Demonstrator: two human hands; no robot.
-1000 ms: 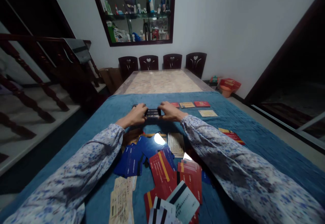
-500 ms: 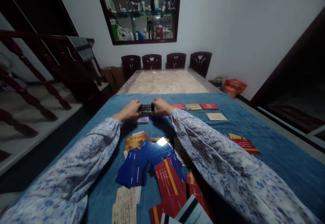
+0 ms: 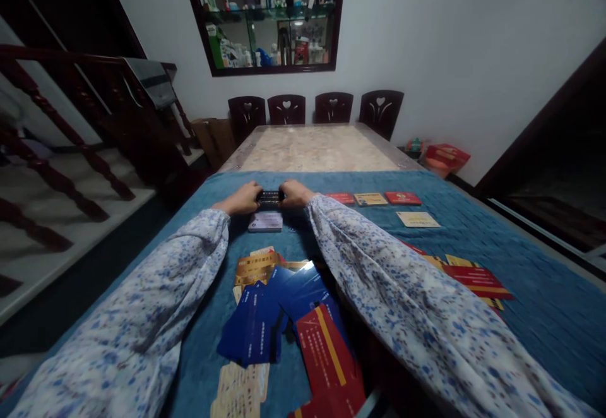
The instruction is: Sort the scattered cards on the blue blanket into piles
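Observation:
Near the far edge of the blue cloth, a black stack of cards [image 3: 270, 199] lies between my two hands. My left hand [image 3: 244, 198] grips its left end, and my right hand [image 3: 294, 194] holds its right end, with the fingertips partly hidden. Just in front of the black stack sits a pale lilac stack of cards [image 3: 266, 221]. Closer to me, gold cards [image 3: 255, 265], blue cards [image 3: 255, 326] and red cards [image 3: 319, 348] lie spread and overlapping. Cream cards [image 3: 239, 393] are at the near edge of view.
Right of my right hand are a red stack [image 3: 341, 198], a yellow stack [image 3: 370, 199], another red stack [image 3: 403, 198] and a cream card pile [image 3: 417, 220]. More red and yellow cards [image 3: 478, 279] lie at the right. Chairs [image 3: 286, 110] stand behind the table.
Both hands and the black stack have shifted slightly left and away from the lilac stack, which now shows more fully. The camera view has also moved a little.

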